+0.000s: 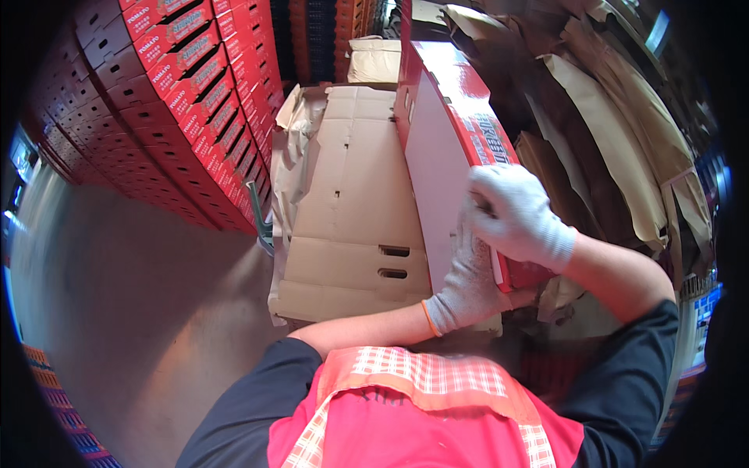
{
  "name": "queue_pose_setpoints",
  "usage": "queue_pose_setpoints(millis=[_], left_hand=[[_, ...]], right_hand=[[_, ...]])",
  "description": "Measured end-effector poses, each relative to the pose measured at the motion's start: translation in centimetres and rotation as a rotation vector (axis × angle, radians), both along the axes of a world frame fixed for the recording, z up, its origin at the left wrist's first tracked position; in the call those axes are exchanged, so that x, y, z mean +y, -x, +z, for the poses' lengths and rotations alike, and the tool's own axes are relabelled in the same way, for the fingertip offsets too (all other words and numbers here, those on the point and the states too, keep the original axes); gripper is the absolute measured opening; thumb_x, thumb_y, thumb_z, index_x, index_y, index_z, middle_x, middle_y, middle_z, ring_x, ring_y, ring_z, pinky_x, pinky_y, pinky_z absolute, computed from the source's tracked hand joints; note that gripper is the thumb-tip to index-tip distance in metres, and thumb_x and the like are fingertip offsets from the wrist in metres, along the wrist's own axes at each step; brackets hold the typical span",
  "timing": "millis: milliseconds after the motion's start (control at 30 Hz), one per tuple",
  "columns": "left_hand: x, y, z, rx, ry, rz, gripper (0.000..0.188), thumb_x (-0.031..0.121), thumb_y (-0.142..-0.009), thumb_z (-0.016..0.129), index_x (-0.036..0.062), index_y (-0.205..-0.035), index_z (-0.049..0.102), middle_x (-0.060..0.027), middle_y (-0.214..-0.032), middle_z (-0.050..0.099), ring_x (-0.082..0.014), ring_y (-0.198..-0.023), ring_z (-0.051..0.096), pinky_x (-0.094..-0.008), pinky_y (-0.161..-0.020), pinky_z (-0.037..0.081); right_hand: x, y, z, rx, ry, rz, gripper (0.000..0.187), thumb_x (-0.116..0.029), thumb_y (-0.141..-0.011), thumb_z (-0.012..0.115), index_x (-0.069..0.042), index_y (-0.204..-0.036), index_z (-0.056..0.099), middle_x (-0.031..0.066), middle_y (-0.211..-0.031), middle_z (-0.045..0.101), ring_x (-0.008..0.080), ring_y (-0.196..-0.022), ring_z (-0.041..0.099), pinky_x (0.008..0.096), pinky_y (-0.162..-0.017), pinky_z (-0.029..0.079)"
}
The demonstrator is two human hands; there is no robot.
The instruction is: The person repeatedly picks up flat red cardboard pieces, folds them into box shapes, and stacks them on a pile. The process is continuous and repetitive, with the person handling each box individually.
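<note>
A red carton with a pale blank face stands on its edge, tilted, in front of me at the right of a flat cardboard stack. My right hand, in a white knit glove, is closed at the carton's near upper corner with its fingers curled. My left hand, in a grey glove with an orange cuff, lies against the carton's near end, just below the right hand. Its fingertips are hidden behind the right hand. Beside the carton, the top flat cardboard sheet shows two slots near its close end.
Tall stacks of red printed cartons rise at the left. Torn brown wrapping paper edges the cardboard stack, and a green bar stands beside it. Large brown paper bundles lie at the right. Grey floor spreads at the near left.
</note>
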State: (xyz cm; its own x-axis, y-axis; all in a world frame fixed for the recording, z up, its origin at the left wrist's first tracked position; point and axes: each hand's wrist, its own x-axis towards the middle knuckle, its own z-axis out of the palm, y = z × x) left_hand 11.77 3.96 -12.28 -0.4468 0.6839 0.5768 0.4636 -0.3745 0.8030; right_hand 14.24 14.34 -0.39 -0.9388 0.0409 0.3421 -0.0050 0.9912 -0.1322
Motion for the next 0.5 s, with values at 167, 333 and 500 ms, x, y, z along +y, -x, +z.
queue_pose_setpoints(millis=[167,333,500], left_hand=[[-1.1,1.1,-1.4,-0.124,-0.043,-0.235,0.114,0.02,-0.065,0.091,0.0034,-0.152,0.018,-0.0169,-0.149,0.034,-0.0278,-0.136,0.04,-0.0399,-0.113,0.034],[-3.5,2.2,-2.4,-0.258,-0.024,-0.126,0.129,0.024,-0.069,0.089,0.0009,-0.155,-0.005,-0.0137,-0.153,0.029,-0.0241,-0.142,0.029,-0.0385,-0.119,0.024],[-7.2,1.9,-1.6,-0.155,0.175,-0.119,0.119,0.031,-0.069,0.086,0.0033,-0.155,0.009,-0.023,-0.151,0.032,-0.0375,-0.142,0.034,-0.0432,-0.116,0.031]], right_hand=[[-1.3,4.4,-0.7,0.164,0.16,0.256,0.017,-0.013,-0.081,0.069,-0.005,-0.093,0.061,0.0143,-0.082,0.064,0.0324,-0.075,0.064,0.0396,-0.068,0.053],[2.4,8.5,2.4,0.437,0.705,-0.576,0.033,-0.024,-0.091,0.071,0.004,-0.106,0.065,0.0129,-0.095,0.071,0.0155,-0.078,0.067,0.031,-0.074,0.056],[3.2,10.0,-1.8,-0.063,0.582,-0.07,0.027,-0.024,-0.088,0.072,0.0,-0.099,0.068,0.0126,-0.087,0.071,0.0218,-0.07,0.068,0.0339,-0.069,0.055]])
